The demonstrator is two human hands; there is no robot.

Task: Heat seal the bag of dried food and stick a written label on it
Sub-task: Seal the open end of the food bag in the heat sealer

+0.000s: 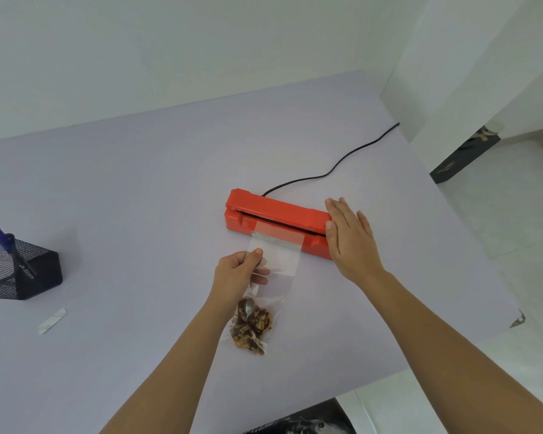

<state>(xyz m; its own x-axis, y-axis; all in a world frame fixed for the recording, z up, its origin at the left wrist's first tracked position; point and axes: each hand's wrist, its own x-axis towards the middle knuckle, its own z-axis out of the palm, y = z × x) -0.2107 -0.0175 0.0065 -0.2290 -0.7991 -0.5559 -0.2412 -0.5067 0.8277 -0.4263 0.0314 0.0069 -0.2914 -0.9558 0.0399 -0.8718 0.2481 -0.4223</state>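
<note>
While the dried food (pixel 252 327) sits bunched at the near end of the clear bag (pixel 275 260), that bag lies on the pale worktop (pixel 138 183) with its open mouth reaching into the slot of the red heat sealer (pixel 276 219). The left hand (pixel 240 274) pinches the bag's left edge between thumb and fingers, part-way along. The right hand (pixel 347 234) rests flat, fingers extended and close together, on the right end of the sealer's lid, which appears not fully pressed down. Risk, in my judgement: the one-sided pinch may skew or wrinkle the film under the bar, giving an incomplete seal; pressure at one end only may clamp unevenly. To the far left lie a label strip (pixel 52 321) and a mesh pen holder (pixel 19 270). Behind the sealer, its black cable (pixel 336 166) trails away.
</note>
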